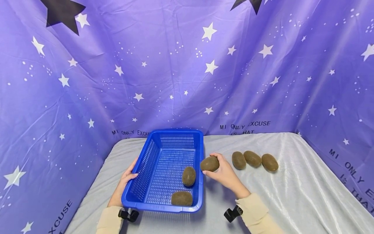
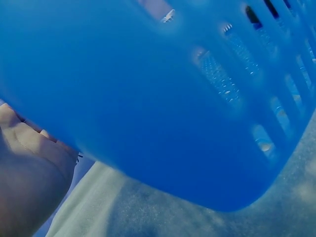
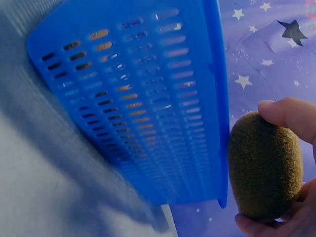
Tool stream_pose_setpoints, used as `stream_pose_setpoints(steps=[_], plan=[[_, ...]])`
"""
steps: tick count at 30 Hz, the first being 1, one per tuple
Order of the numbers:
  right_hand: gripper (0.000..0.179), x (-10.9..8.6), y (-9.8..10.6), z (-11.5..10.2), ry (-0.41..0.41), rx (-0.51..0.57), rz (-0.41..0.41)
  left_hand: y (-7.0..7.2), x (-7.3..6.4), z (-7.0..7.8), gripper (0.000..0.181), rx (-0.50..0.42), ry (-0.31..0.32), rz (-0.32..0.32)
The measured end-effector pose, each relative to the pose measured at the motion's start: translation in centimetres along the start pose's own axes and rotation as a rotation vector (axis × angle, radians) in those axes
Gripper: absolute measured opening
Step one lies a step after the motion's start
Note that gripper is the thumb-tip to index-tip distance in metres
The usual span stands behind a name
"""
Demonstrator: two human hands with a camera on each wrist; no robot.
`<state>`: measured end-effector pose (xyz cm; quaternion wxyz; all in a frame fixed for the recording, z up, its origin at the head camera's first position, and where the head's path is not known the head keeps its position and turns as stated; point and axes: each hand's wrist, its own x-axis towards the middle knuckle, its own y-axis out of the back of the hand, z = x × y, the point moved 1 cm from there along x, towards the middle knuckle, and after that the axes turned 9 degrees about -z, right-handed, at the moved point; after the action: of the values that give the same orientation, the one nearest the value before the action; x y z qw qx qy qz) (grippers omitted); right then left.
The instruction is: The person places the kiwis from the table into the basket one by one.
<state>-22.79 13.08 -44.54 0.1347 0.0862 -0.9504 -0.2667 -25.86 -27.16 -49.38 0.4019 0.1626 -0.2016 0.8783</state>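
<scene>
A brown fuzzy kiwi (image 1: 209,164) is pinched between the thumb and fingers of my right hand (image 1: 226,174), just outside the right rim of a blue plastic basket (image 1: 202,185). The right wrist view shows this kiwi (image 3: 265,165) upright beside the basket's slotted wall (image 3: 148,84). My left hand (image 1: 124,183) holds the basket's left rim, thumb toward the top edge; its fingers are partly hidden by the wall. Inside the basket, one kiwi (image 1: 188,176) lies near the right wall and another kiwi (image 1: 181,198) at the near right corner.
Right of my right hand, three kiwis lie in a row on the grey cloth (image 1: 292,195): a left kiwi (image 1: 239,160), a middle kiwi (image 1: 252,159) and a right kiwi (image 1: 270,162). A purple star-patterned curtain (image 1: 175,74) stands behind and at both sides.
</scene>
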Motion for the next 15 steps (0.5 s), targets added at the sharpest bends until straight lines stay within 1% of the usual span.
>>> stream_pose_setpoints(steps=[4,8,15], plan=[[0.071,0.0,-0.2,-0.6,0.024,-0.006,-0.010,-0.1,-0.1,0.0,0.064,-0.025,0.010,0.006],[0.070,0.1,-0.5,-1.1,0.054,-0.007,-0.029,-0.2,-0.1,0.1,0.063,-0.029,0.001,0.015],[0.071,0.1,-1.1,-1.7,0.112,0.018,-0.107,-0.4,0.1,0.1,0.062,-0.042,-0.010,-0.006]])
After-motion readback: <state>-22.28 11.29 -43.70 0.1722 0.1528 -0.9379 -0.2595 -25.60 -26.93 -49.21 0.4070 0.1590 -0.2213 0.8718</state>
